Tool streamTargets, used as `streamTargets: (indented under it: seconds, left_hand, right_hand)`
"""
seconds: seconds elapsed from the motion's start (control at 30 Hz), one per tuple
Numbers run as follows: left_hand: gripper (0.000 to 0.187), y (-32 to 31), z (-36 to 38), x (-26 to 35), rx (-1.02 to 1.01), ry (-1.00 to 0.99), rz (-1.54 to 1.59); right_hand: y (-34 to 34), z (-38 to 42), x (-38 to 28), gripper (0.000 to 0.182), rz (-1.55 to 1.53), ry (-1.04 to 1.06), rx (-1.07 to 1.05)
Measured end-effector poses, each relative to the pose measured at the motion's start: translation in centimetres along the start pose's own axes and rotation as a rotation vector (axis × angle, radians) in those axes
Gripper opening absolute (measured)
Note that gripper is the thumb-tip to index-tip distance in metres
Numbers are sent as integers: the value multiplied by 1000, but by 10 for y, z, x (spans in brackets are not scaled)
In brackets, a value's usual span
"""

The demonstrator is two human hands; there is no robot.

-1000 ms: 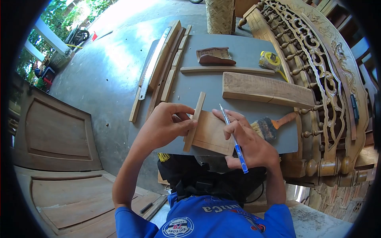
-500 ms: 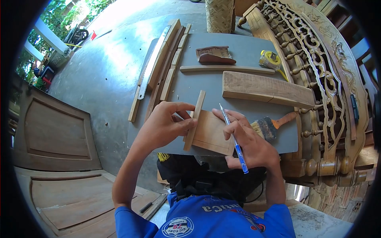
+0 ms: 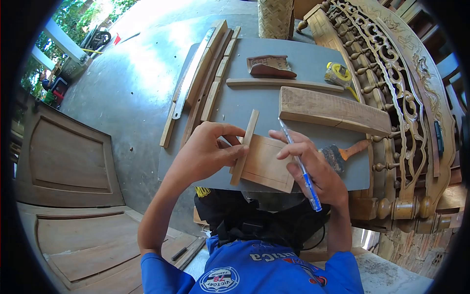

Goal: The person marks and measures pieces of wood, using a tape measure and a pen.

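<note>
My left hand (image 3: 218,147) is closed on a thin wooden strip (image 3: 246,142), pinching it across the left end of a small wooden board (image 3: 268,161). Pencil-like lines run along the board near its edges. In my right hand (image 3: 318,171) is a blue-and-clear pen (image 3: 304,172), its tip pointing up and away from me. The right fingers are just off the board's right side. A paintbrush (image 3: 353,149) with an orange handle lies beyond that hand, its bristles partly hidden by the fingers.
A thick wooden block (image 3: 333,111), a narrow strip (image 3: 284,85), folded sandpaper (image 3: 271,66) and a yellow tape measure (image 3: 339,74) lie on the grey tabletop (image 3: 245,100). A metal ruler (image 3: 193,76) rests on long wooden pieces at left. Carved furniture (image 3: 391,83) borders the right side.
My right hand has lifted off the board and moved slightly right with the pen, uncovering more of the board's right end. The left hand still holds the strip across the board.
</note>
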State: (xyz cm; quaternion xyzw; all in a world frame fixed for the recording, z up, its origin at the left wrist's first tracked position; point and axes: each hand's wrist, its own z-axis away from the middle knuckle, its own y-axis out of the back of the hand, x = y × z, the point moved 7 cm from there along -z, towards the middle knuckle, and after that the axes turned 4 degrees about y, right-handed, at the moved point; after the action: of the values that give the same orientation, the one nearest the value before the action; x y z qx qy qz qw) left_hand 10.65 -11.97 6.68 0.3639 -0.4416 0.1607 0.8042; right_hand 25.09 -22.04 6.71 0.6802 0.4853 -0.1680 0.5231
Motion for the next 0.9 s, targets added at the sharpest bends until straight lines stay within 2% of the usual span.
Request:
streamTargets:
  seconds: [0.1,0.2,0.3,0.9]
  left_hand:
    - [34,0,0,0,-13,-14,11]
    - [33,0,0,1,-3,-12,10]
    - [32,0,0,1,-9,-18,3]
    - [30,1,0,0,-13,-25,70]
  right_hand:
    - [-2,-1,3,48,-118,-103,76]
    - [-12,-3,-3,58,127,-86,22]
    - [-14,-1,3,65,78,-134,13]
    - [-12,-6,1,60,63,-100,-38]
